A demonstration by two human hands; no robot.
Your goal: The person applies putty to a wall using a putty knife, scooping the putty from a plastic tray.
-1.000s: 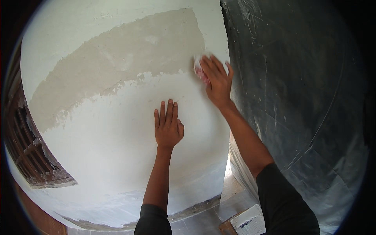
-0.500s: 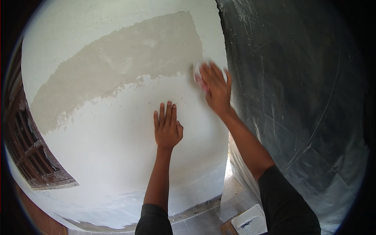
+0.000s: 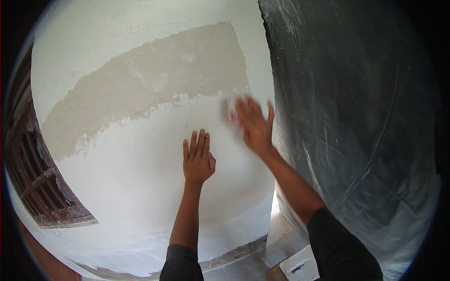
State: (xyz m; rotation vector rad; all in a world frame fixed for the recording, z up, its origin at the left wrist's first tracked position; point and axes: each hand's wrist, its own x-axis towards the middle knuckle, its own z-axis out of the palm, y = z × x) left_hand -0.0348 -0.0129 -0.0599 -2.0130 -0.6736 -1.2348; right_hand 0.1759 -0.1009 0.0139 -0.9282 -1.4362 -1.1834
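Clearly, both hands are up against the white wall (image 3: 136, 187). The left hand (image 3: 198, 165) lies flat on it, palm to the wall, its fingers (image 3: 200, 143) straight, nearly together and pointing up; it holds nothing. The right hand (image 3: 254, 126), higher and to the right, has its fingers over a pink-and-white pad (image 3: 233, 112), gripping it against the wall, with the little finger sticking out to the right. Blur hides the exact grip and the pad's full shape.

The pad sits just below the lower right corner of a beige patch (image 3: 154, 68), which curves across the upper wall and has a ragged lower edge. At the left is a brown window (image 3: 48, 188) with bars. A dark plastic sheet (image 3: 361, 107) hangs to the right, beyond the wall's edge. Below, a white block (image 3: 300, 263) lies near the right sleeve (image 3: 341, 246), by the grey floor (image 3: 243, 268). The left sleeve (image 3: 182, 264) is dark too.
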